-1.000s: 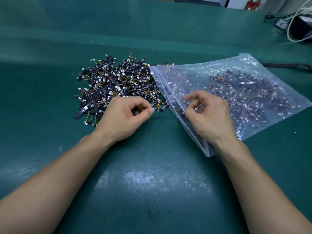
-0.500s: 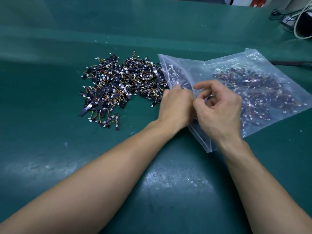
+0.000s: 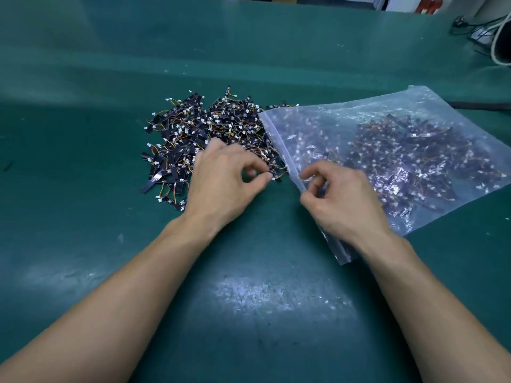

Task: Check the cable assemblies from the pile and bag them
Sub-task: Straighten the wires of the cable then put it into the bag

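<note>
Unchecked pile [image 3: 193, 139] of cable assys sits centre-left w/ left hand [image 3: 224, 183] curled at its lower-right edge; grip blurred, can't tell. Centre-right, right hand [image 3: 340, 200] pinches bag [image 3: 414, 120] mouth. Risk: tangled wires drag extra unchecked assys along.

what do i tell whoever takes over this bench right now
Left hand: pinches a cable assembly at the near right edge of the pile.
Right hand: pinches the mouth edge of the bag, which lies on the green mat just right of the pile.
Done: many bagged assemblies are already inside.
Left: check the pinched one, put it in the bag, then work through the large pile.
</note>
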`<state>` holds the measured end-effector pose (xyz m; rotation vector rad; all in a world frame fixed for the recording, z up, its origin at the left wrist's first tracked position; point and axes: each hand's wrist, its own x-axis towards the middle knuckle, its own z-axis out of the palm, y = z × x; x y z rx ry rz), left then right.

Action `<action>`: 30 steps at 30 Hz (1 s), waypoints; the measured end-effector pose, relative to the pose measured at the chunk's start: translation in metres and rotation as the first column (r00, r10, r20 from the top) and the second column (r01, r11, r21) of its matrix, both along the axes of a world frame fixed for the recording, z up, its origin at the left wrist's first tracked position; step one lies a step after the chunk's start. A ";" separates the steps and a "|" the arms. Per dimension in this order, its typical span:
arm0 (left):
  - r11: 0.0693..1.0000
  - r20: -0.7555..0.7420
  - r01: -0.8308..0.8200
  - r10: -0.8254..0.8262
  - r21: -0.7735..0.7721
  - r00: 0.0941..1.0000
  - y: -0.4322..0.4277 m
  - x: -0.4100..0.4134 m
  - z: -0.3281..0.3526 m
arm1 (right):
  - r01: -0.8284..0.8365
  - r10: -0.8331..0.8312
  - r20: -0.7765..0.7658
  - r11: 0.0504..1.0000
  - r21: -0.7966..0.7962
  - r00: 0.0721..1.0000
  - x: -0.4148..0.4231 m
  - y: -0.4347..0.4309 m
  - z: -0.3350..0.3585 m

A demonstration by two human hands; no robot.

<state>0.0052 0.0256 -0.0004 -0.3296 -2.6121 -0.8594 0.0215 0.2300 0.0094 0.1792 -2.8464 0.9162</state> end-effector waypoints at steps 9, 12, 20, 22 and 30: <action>0.973 0.058 -0.201 0.208 -0.111 0.976 0.005 -0.009 -0.002 | -0.004 0.004 0.001 0.999 -0.043 1.000 -0.003 0.001 -0.007; 0.972 0.033 -0.210 0.215 -0.109 0.976 0.004 -0.010 -0.004 | -0.004 0.004 0.006 0.999 -0.049 1.000 -0.004 0.000 -0.007; 0.980 0.046 -0.180 0.185 -0.089 0.982 0.000 -0.010 -0.005 | -0.005 0.006 0.013 0.999 -0.052 1.000 -0.004 0.001 -0.009; 0.980 0.062 -0.162 0.170 -0.115 0.984 0.004 -0.012 -0.005 | -0.006 0.007 0.013 0.999 -0.053 1.000 -0.004 0.001 -0.009; 0.971 -0.021 -0.217 0.216 -0.097 0.976 -0.007 -0.008 0.001 | -0.003 0.004 0.014 0.997 -0.077 1.000 -0.004 0.003 -0.010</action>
